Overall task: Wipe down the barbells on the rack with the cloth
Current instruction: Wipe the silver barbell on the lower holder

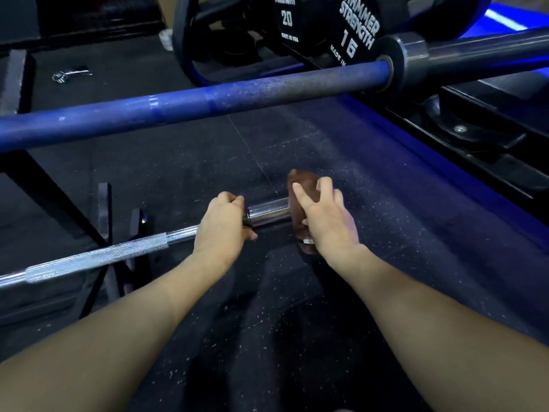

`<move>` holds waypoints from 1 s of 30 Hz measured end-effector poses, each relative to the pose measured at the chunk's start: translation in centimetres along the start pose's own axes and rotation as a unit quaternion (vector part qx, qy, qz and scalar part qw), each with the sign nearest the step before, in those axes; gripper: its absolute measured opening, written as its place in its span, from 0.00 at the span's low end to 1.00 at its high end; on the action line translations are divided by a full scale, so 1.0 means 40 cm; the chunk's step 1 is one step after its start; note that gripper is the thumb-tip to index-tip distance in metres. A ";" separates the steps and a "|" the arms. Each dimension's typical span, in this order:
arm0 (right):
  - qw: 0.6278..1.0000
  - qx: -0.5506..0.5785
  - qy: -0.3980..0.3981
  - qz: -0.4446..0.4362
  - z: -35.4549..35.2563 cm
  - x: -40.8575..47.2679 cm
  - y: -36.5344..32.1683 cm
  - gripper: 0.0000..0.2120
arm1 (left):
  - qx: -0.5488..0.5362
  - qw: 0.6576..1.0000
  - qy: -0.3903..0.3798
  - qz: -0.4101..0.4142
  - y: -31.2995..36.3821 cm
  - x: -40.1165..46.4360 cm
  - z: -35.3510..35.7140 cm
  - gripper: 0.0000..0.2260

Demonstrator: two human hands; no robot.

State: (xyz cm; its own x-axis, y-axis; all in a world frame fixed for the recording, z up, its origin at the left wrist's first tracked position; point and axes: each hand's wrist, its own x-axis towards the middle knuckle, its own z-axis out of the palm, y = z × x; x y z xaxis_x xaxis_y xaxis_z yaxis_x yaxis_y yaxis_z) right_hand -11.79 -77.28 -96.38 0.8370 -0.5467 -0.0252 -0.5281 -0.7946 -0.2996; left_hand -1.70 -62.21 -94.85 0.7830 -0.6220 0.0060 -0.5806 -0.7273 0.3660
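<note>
Printed in white on the black rubber-coated weight plates (326, 28) at the top: "HAMMER STRENGTH", a "16" and "MADE IN" cut off on the nearer one; "20" and "MADE IN USA" on the one behind, its brand word only partly in view.

Just in front of those plates, a long blue-coated barbell (190, 104) running from lower left to upper right, dusted white along its knurled stretch, ending in a dark steel sleeve (463, 56) at the right. Below and nearer, a chrome-plated steel barbell (98, 257) with a knurled grip section, lying low on the black metal rack frame (38, 185), its smooth sleeve end pointing right. Underneath, black speckled rubber floor (401, 233), tinted blue at the right. Far left on the floor, a small silver spring clip (66, 75). At the right edge, black machine parts, blurred.

Left hand (224, 223): fingers curled round the chrome barbell at the collar where shaft meets sleeve, thumb underneath.

Right hand (323, 215): pressed over a brown crumpled cloth (298, 197) wrapped on the outer end of the chrome sleeve, index and middle fingers partly extended across the cloth, remaining fingers bent round it; a ring visible low on that hand. Tip of the sleeve hidden by cloth and hand.
</note>
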 end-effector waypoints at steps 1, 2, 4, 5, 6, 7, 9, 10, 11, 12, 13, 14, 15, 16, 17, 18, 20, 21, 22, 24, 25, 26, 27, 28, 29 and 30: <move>1.000 -0.013 0.002 0.004 0.000 0.002 0.007 0.45 | 0.000 1.000 -0.001 -0.002 0.002 0.002 -0.004 0.28; 1.000 -0.021 0.003 0.011 -0.003 0.005 0.012 0.45 | 0.000 1.000 -0.004 -0.007 0.004 0.004 -0.009 0.25; 0.999 -0.037 0.007 0.022 -0.012 0.016 0.020 0.44 | -0.011 0.999 -0.013 -0.028 0.004 0.013 -0.018 0.21; 0.999 -0.046 0.007 0.027 -0.016 0.022 0.023 0.43 | -0.019 0.999 -0.021 -0.039 0.006 0.020 -0.022 0.18; 0.998 -0.054 0.006 0.030 -0.020 0.028 0.023 0.42 | -0.024 0.998 -0.030 -0.049 0.007 0.028 -0.025 0.16; 0.998 -0.059 0.004 0.031 -0.021 0.032 0.022 0.41 | -0.027 0.997 -0.044 -0.059 0.007 0.036 -0.028 0.15; 0.998 -0.058 0.002 0.038 -0.022 0.034 0.022 0.40 | -0.038 0.994 -0.071 -0.071 0.004 0.053 -0.036 0.16; 0.998 -0.055 0.000 0.043 -0.025 0.034 0.023 0.41 | -0.048 0.993 -0.082 -0.072 0.000 0.061 -0.040 0.18; 0.998 -0.051 -0.002 0.048 -0.028 0.033 0.026 0.41 | -0.061 0.991 -0.093 -0.074 -0.004 0.069 -0.044 0.23; 0.997 -0.047 -0.005 0.053 -0.033 0.034 0.029 0.43 | -0.074 0.989 -0.103 -0.077 -0.008 0.076 -0.050 0.28; 0.997 -0.048 -0.010 0.059 -0.038 0.035 0.032 0.44 | -0.086 0.986 -0.113 -0.082 -0.010 0.081 -0.054 0.31; 0.996 -0.055 -0.017 0.067 -0.043 0.036 0.036 0.47 | -0.095 0.985 -0.118 -0.082 -0.012 0.085 -0.056 0.32; 0.995 -0.065 -0.023 0.076 -0.047 0.038 0.039 0.50 | -0.102 0.984 -0.120 -0.085 -0.014 0.086 -0.055 0.30; 0.993 -0.074 -0.027 0.085 -0.048 0.038 0.043 0.52 | -0.108 0.984 -0.116 -0.086 -0.014 0.084 -0.050 0.29; 0.992 -0.080 -0.029 0.093 -0.047 0.038 0.046 0.53 | -0.113 0.984 -0.108 -0.087 -0.016 0.080 -0.045 0.29; 0.991 -0.085 -0.030 0.099 -0.045 0.037 0.047 0.53 | -0.116 0.985 -0.097 -0.089 -0.018 0.075 -0.038 0.29; 0.989 -0.096 -0.025 0.107 -0.045 0.038 0.043 0.52 | -0.113 0.987 -0.069 -0.088 -0.022 0.067 -0.026 0.28; 0.988 -0.102 -0.024 0.114 -0.046 0.037 0.041 0.51 | -0.110 0.988 -0.059 -0.087 -0.023 0.065 -0.020 0.27; 0.986 -0.105 -0.021 0.126 -0.050 0.034 0.039 0.49 | -0.109 0.989 -0.051 -0.086 -0.022 0.062 -0.016 0.26; 0.983 -0.109 -0.003 0.149 -0.058 0.024 0.041 0.44 | -0.116 0.989 -0.038 -0.087 -0.022 0.060 -0.009 0.25; 0.980 -0.120 0.018 0.159 -0.061 0.016 0.046 0.42 | -0.121 0.988 -0.035 -0.090 -0.023 0.060 -0.007 0.25; 0.976 -0.131 0.048 0.168 -0.062 0.007 0.051 0.41 | -0.127 0.987 -0.033 -0.093 -0.024 0.060 -0.005 0.25; 0.972 -0.129 0.081 0.179 -0.066 -0.003 0.053 0.40 | -0.132 0.986 -0.032 -0.095 -0.027 0.060 -0.003 0.26; 0.970 -0.112 0.109 0.187 -0.071 -0.011 0.050 0.39 | -0.135 0.986 -0.032 -0.095 -0.028 0.061 -0.002 0.26; 0.970 -0.090 0.130 0.185 -0.076 -0.014 0.042 0.37 | -0.137 0.985 -0.034 -0.095 -0.028 0.061 -0.002 0.26; 0.972 -0.074 0.141 0.171 -0.080 -0.015 0.026 0.35 | -0.138 0.985 -0.035 -0.095 -0.027 0.062 -0.003 0.27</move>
State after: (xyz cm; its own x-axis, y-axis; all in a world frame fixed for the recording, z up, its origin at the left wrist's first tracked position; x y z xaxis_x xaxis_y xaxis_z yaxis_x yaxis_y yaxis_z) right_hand -13.31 -78.61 -93.61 0.5475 -0.8196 0.1687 -0.8007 -0.5718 -0.1790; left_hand 0.91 -62.92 -95.13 0.8487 -0.5074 -0.1490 -0.3336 -0.7324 0.5936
